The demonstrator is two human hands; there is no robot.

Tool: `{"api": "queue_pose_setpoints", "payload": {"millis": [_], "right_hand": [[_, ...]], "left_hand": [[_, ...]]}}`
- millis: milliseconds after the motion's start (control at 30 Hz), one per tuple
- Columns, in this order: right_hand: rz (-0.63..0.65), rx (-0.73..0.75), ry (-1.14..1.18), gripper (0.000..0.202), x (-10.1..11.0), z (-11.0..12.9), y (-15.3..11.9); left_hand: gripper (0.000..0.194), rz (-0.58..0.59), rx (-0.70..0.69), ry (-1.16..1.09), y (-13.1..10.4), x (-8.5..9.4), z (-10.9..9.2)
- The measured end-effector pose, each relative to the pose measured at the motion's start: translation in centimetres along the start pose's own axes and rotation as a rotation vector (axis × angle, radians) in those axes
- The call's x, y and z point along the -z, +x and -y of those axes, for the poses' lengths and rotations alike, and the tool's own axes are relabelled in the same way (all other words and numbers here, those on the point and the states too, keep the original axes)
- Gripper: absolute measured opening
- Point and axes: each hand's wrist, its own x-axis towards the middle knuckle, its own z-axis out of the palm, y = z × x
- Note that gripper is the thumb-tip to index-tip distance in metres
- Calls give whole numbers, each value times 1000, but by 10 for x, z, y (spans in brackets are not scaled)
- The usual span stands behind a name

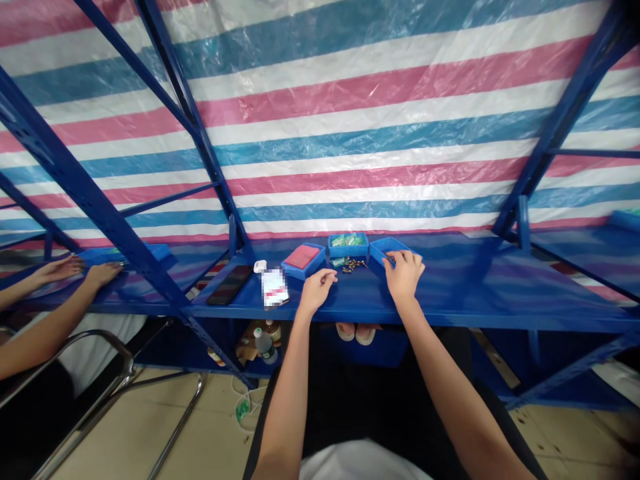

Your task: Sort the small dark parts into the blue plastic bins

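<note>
My left hand (319, 291) rests near the front of the blue shelf, thumb and fingers drawn together; whatever they may hold is too small to name. At the right blue tray (379, 252) is my right hand (405, 275), fingers bent down over its near side and pinched, their tips partly hidden. Between the hands lies a loose pile of small brass-and-dark metal parts (354, 265). Beside it is a small green-and-clear packet (339, 262). Behind them, a blue tray (349, 252) holds similar packets. A blue tray (303, 272) with a flat pink block (301, 256) stands by my left hand.
A lit phone (275, 288), a white earbud case (260, 267) and a dark phone (230, 285) lie at left. Blue metal posts (200, 140) frame the shelf before a striped sheet (375, 133). Another person's hands (103, 273) are farther left. Bottles (265, 345) stand below.
</note>
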Motion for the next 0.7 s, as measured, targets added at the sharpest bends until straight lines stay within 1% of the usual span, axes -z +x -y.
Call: {"api": "queue_pose_setpoints", "payload": {"millis": [33, 100, 300, 400, 467, 533, 633, 700], "right_hand": [[-17, -32, -32, 26, -1, -1, 0], [-11, -22, -66, 25, -2, 0, -1], [100, 229, -60, 25, -2, 8, -4], [147, 293, -68, 27, -5, 7, -3], [218, 301, -75, 32, -10, 6, -3], [323, 302, -106, 35, -17, 7, -3], [484, 314, -205, 39, -26, 10, -2], [558, 315, -257, 38, -29, 12, 0]], "left_hand": [[29, 1, 0, 0, 0, 0, 0], [29, 0, 4, 4, 0, 0, -1], [26, 1, 12, 62, 0, 1, -6], [26, 10, -11, 132, 1, 3, -10], [27, 8, -34, 172, 1, 3, -11], [27, 11, -49, 194, 1, 3, -12], [28, 22, -46, 203, 1, 2, -11], [28, 21, -35, 196, 1, 2, -11]]}}
